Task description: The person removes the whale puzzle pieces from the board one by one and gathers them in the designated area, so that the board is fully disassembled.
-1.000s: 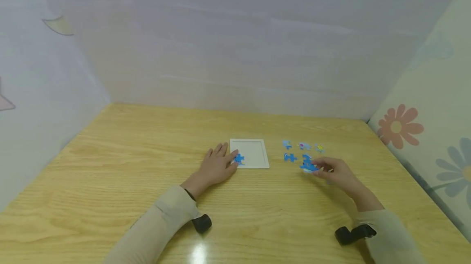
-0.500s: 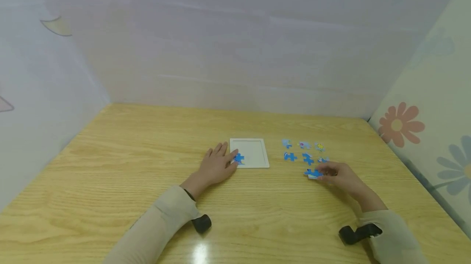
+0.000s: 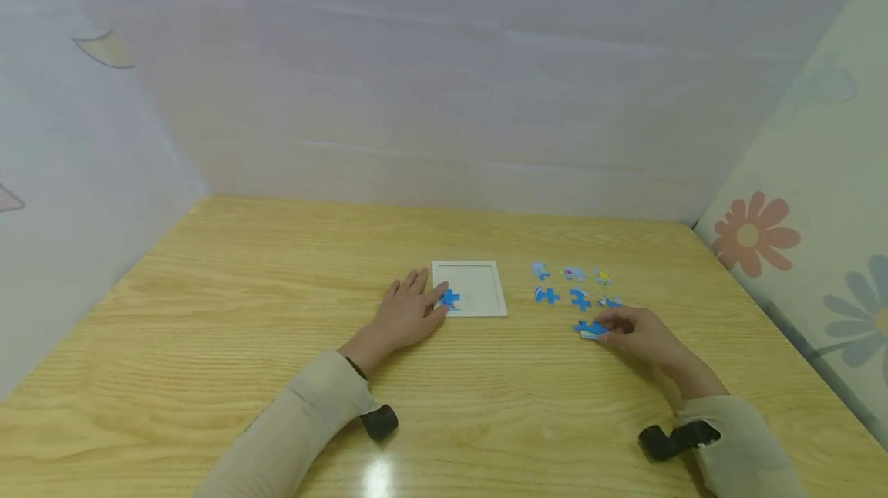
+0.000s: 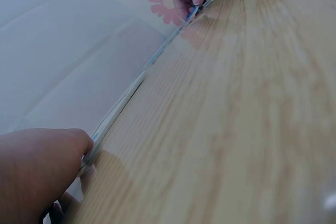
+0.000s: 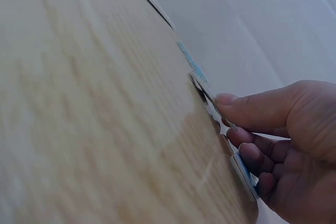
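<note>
- Bench of pale wood grain, walled on three sides by light panels; flower prints on the right panel.
- White puzzle tray lies flat near bench centre, one blue piece seated in its near-left corner.
- Loose pieces lie to the right of the tray in two short rows, apart from one another; most are blue, one is yellowish.
- Nothing stands between the tray and the loose pieces; bare bench lies between them.
- Black wrist-mounted cameras show at both beige sleeves, left and right.
- Left hand lies flat on the bench against the tray's left edge, fingers straight and relaxed, fingertip touching the seated blue piece; it holds nothing. Left wrist view shows the hand pressed to the tray's edge.
- Right hand is just in front of the loose rows, fingers curled, pinching a blue puzzle piece at its right edge.
- That piece sits low, at or on the bench surface; right wrist view shows thumb and fingers closed on the thin piece, seen edge-on.
- Held piece is well apart from the tray, nearest the front row of loose pieces.
</note>
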Tool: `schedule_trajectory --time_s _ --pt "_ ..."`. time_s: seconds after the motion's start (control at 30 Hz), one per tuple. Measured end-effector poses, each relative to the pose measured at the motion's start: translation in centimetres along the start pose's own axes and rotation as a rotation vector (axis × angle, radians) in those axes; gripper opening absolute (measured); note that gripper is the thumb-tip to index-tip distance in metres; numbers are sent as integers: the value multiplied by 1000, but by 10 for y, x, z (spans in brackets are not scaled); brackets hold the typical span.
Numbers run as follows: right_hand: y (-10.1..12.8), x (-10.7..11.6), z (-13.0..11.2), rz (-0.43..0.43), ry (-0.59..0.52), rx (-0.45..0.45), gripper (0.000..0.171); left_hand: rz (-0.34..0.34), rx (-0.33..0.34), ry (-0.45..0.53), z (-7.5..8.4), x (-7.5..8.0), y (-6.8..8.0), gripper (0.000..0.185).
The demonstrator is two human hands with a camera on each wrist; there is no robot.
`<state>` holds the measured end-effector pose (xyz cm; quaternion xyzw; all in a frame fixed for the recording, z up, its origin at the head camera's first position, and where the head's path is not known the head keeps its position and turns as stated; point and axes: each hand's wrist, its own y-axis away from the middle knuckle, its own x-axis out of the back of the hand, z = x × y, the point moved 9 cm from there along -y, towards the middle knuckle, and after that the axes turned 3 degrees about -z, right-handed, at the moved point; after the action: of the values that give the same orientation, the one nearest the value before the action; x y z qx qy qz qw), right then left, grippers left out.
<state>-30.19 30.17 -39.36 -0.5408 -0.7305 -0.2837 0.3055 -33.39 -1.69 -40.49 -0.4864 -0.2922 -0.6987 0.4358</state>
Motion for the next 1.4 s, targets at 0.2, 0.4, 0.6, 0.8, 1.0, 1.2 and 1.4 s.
schedule_trajectory --time_s 0.2,0.4,0.6,0.8,1.0,1.2,1.4 --pt "1 -1 0 -13 -9 0 39 0 -4 -4 1 1 1 49" --pt "0 -1 2 -24 -29 -6 43 -5 -9 -3 1 0 1 49" --pt "-1 3 -2 -3 -36 20 42 25 -48 34 -2 -4 1 52" --pt "2 13 -19 21 -76 78 39 24 -58 31 0 -4 1 52" --pt "-6 15 -44 19 -71 120 41 -1 -23 -27 3 1 1 51" --pt "-25 0 -72 -26 -84 174 40 1 -18 -26 3 1 1 59" --pt "-49 -26 -105 -73 -67 257 36 -16 -7 -27 1 -1 1 68"
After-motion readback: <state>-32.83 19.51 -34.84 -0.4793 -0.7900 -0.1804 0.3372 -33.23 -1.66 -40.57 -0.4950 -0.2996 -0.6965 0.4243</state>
